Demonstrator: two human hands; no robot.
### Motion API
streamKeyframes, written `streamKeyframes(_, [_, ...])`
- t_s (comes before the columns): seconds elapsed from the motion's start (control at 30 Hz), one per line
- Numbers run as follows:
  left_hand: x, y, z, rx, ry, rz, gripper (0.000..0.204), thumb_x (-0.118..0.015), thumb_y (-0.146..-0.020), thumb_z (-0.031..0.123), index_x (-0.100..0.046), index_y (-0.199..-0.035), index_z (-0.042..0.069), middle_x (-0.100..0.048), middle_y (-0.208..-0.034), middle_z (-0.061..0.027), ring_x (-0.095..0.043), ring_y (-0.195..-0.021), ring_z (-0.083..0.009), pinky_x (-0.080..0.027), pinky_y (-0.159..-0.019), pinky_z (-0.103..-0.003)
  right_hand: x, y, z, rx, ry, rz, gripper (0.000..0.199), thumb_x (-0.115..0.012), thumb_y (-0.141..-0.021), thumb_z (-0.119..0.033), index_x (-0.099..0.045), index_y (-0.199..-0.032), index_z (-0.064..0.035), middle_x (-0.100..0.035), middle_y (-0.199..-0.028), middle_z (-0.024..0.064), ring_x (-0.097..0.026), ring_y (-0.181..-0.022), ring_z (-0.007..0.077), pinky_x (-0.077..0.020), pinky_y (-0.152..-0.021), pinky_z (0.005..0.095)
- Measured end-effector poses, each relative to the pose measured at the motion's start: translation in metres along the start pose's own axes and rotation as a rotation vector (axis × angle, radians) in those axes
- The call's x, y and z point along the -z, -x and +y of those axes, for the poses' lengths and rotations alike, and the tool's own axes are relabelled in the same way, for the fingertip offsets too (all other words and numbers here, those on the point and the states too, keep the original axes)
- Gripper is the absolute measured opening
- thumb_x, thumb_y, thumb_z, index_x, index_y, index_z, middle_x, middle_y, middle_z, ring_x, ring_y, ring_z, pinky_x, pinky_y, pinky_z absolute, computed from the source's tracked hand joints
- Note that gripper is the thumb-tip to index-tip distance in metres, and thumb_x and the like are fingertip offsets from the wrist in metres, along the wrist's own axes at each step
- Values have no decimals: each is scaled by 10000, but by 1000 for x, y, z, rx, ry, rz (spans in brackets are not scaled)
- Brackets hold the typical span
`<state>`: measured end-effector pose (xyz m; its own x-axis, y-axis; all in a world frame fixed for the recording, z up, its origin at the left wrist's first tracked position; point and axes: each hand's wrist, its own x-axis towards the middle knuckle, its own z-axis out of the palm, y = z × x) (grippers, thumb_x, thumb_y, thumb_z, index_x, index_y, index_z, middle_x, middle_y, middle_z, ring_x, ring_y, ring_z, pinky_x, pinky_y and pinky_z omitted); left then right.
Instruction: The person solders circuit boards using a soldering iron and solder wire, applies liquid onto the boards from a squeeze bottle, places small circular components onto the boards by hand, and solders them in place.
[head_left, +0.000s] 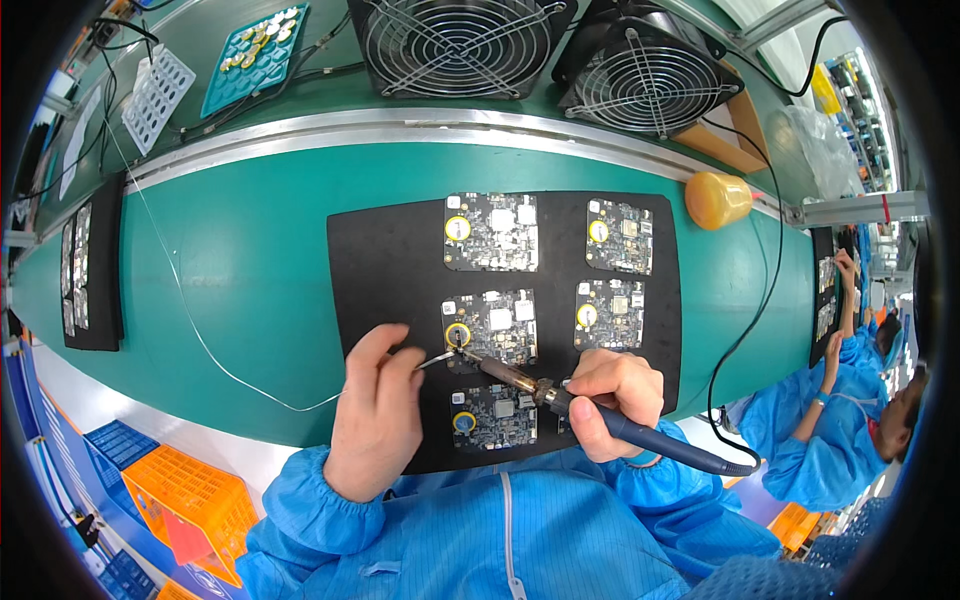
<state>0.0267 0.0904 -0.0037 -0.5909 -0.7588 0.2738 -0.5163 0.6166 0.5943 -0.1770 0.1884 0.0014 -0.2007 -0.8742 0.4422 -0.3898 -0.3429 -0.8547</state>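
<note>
On the far left of the green table point(250, 260) I see a black tray point(95, 265) of boards. My left hand point(378, 410) pinches a thin solder wire point(215, 365) in its fingers point(395, 345), the wire's tip meeting the yellow ring on the middle board point(490, 328). That board lies on the black mat point(385, 260) among five others. My right hand point(612, 395) wraps its fingers around a soldering iron point(560, 400), its tip touching the same ring. Two fans point(455, 45) stand behind, an orange sponge point(718, 198) sits to the right, and a person's blue sleeve point(815, 440) shows far right.
</note>
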Motion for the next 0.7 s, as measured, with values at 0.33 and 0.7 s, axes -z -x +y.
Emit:
streamKeyframes(0.33, [1, 3, -8, 5, 57, 65, 167, -705, -717, -62, -595, -831, -10, -562, -888, -114, -583, -777, -264, -479, -665, -336, -12, -2, 5, 90, 36, -65, 124, -644, -746, -42, -543, -756, 29, -544, -582, 85, -429, -402, 133, -305, -367, 267])
streamKeyframes(0.7, [-5, 0, -12, -59, 54, 64, 186, -726, -688, -48, -597, -815, -6, -569, -856, -103, -585, -719, -255, -471, -603, -337, -12, -3, 7, 91, 110, -129, 136, -652, -739, -50, -536, -768, 15, -553, -599, 100, -501, -431, 182, -371, -365, 284])
